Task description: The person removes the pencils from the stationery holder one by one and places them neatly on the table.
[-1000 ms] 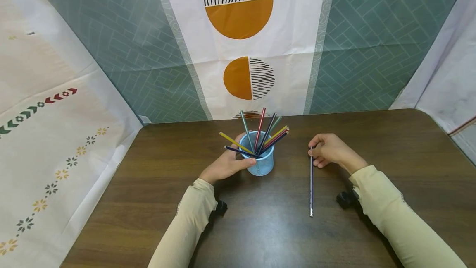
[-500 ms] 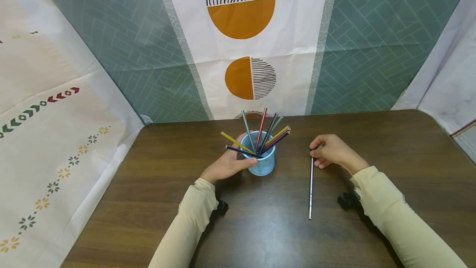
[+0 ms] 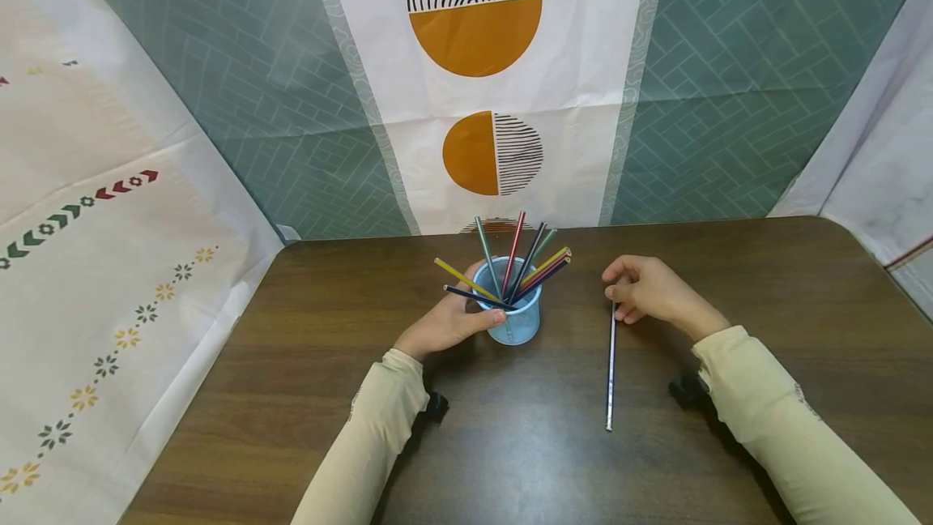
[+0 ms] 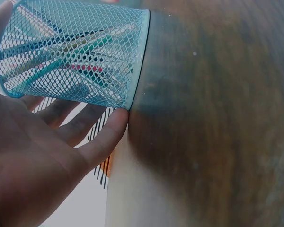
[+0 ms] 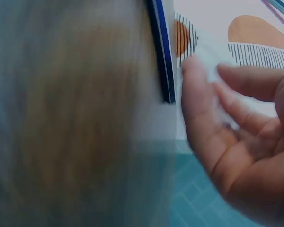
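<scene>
My left hand [image 3: 445, 322] grips a light-blue mesh pencil cup [image 3: 516, 329], its thumb on the near side of the rim and its fingers behind. The cup [image 4: 78, 54] stands on the table with several coloured pencils [image 3: 513, 258] fanned out of it. To the right, a dark blue pencil [image 3: 611, 375] lies on the table, pointing away from me. Just above its far end is my right hand [image 3: 641, 290]. In the right wrist view the pencil [image 5: 162, 52] lies apart from the fingers, and a gap shows between thumb and fingers, with nothing held.
The brown wooden table [image 3: 306, 395] has its far edge against a green and white patterned cloth [image 3: 568, 144]. A white cloth [image 3: 109, 282] hangs at the left, another pale cloth [image 3: 882, 144] at the right. A dark device sits under each wrist.
My right hand has let go of the pencil and lifted slightly from its far end. The pencil has turned a little on the table. My left hand keeps its hold on the cup.
</scene>
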Demonstrator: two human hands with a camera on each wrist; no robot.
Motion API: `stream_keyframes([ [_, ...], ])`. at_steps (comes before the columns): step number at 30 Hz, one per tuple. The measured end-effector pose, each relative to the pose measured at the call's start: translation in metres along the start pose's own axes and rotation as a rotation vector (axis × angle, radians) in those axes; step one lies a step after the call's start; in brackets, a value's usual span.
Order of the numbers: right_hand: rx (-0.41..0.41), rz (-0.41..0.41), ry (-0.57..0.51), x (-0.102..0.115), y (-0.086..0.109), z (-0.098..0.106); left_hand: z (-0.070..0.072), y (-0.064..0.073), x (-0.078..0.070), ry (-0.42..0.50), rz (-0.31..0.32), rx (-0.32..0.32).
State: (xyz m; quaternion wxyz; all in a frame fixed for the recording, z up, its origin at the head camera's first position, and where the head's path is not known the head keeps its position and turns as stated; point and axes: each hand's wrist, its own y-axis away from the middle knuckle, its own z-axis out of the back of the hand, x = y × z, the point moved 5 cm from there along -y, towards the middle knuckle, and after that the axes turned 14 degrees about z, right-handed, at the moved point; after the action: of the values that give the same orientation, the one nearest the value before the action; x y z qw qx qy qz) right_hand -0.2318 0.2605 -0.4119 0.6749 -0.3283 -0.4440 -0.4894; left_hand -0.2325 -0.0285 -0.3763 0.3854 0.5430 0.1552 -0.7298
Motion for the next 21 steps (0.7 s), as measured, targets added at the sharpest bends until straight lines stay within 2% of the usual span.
stream_keyframes([
  [5,-0.037,0.128,0.006,0.023,0.002,0.001,0.000,0.000,0.000,0.004,-0.003,-0.001],
  [13,-0.157,0.354,0.009,0.069,0.013,-0.008,0.000,0.001,-0.001,-0.001,0.002,-0.006],
  [16,-0.197,0.379,0.019,0.080,0.018,-0.013,-0.001,0.001,-0.002,-0.002,0.008,-0.008],
  [21,-0.265,0.343,0.046,0.089,0.021,-0.026,0.000,0.002,-0.003,-0.011,0.009,-0.010],
])
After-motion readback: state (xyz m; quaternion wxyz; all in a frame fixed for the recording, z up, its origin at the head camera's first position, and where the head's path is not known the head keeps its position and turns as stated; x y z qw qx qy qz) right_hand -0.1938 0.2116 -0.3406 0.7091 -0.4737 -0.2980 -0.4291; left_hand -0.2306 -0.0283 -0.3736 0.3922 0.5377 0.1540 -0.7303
